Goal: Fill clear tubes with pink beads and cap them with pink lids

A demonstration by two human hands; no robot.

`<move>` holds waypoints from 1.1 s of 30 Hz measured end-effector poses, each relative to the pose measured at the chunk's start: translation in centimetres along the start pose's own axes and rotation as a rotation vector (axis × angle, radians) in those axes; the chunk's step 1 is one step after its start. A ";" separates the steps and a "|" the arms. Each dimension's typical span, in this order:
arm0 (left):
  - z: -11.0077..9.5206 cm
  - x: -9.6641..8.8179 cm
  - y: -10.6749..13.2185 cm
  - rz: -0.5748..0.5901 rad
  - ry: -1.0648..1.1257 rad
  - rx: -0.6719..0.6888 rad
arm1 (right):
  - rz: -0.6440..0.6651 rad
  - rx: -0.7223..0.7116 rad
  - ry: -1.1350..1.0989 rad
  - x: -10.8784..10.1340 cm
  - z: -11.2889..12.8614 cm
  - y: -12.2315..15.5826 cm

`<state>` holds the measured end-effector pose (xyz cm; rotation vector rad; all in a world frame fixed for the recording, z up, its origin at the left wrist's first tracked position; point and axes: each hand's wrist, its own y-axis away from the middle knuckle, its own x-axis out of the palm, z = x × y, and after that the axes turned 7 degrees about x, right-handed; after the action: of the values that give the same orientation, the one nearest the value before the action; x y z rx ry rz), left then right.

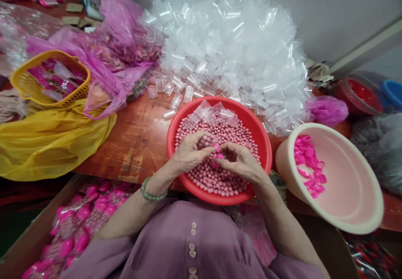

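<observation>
Over a red basin [266, 145] of round pink beads [216, 183], my two hands meet. My left hand [190, 151] is closed around a small clear plastic container [207, 140] with pink beads visible inside it. A bright pink plastic cap [217, 157] is at the container's end, pinched by the fingers of my right hand [241, 159]. Whether the cap is fully seated cannot be made out. Several clear empty containers [204, 111] lie on the beads at the basin's far side.
Behind the basin rises a big heap of clear containers [232, 49]. At right, a tilted cream tub [351, 178] holds pink caps [309, 166]. On the left are a yellow basket [19, 80] and a purple bag [122, 24]. Filled, capped containers [81, 220] lie in a box below.
</observation>
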<state>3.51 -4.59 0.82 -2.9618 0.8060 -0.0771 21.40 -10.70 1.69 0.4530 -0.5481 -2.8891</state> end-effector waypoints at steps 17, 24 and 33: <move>-0.3 -0.8 -0.3 0.174 0.232 -0.175 | -0.196 -0.142 -0.380 0.8 -0.4 0.1; -0.1 -0.9 -0.4 0.175 0.417 -0.291 | -0.493 -0.658 0.183 1.5 -0.6 -0.1; 0.5 -0.9 -0.7 0.066 0.368 -0.256 | -0.564 -0.966 0.818 1.5 -0.4 -0.5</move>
<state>3.15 -3.52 0.31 -3.2052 1.0216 -0.5709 20.06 -10.72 0.71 1.5991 1.1700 -2.5675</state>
